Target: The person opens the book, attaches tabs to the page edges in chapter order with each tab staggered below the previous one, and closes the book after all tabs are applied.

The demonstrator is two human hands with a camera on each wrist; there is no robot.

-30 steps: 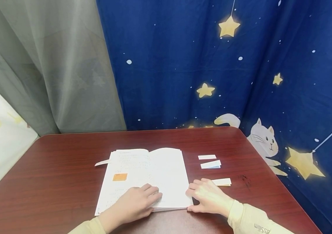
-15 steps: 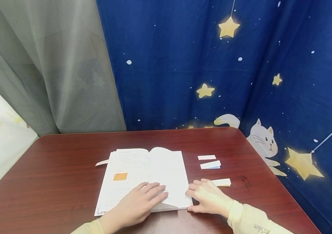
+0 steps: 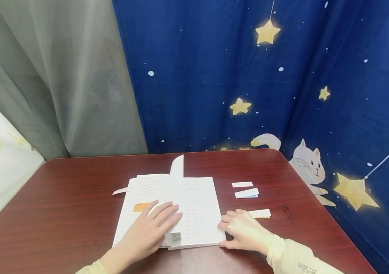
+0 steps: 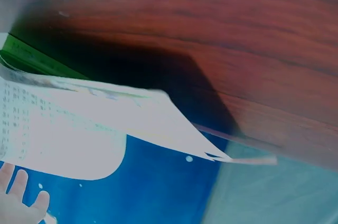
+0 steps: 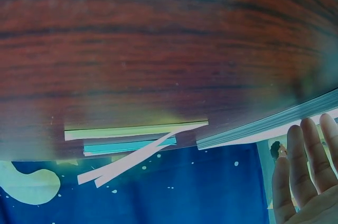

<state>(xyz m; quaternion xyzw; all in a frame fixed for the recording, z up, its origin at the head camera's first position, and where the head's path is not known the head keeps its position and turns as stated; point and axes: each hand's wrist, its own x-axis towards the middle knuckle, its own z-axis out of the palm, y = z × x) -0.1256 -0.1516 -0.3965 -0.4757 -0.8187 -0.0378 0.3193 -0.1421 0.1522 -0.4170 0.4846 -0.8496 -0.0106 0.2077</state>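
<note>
An open book (image 3: 201, 213) with white printed pages lies on the table, an orange block printed on its left page. My left hand (image 3: 146, 228) lies across the left page and the middle of the book, fingers spread and fairly straight. Beneath it a turning page (image 3: 177, 167) stands up near the spine, its upper part curved; the hand hides the rest. At the lower right corner my right hand (image 3: 242, 230) holds the book's edge, thumb at the bottom and fingers at the side. In the right wrist view, its fingers (image 5: 301, 171) overlap the page edges.
Three folded paper slips, a top one (image 3: 242, 184), a middle one (image 3: 247, 193) and a lower one (image 3: 259, 213), lie right of the book. A pale strip (image 3: 122, 191) sticks out on its left. Blue curtain (image 3: 198, 76) hangs behind the red-brown table (image 3: 71, 198).
My left hand has pushed a page from the right side leftward over the spine, first moving right, then left. Printed text now shows on the right page. My right hand has stayed put.
</note>
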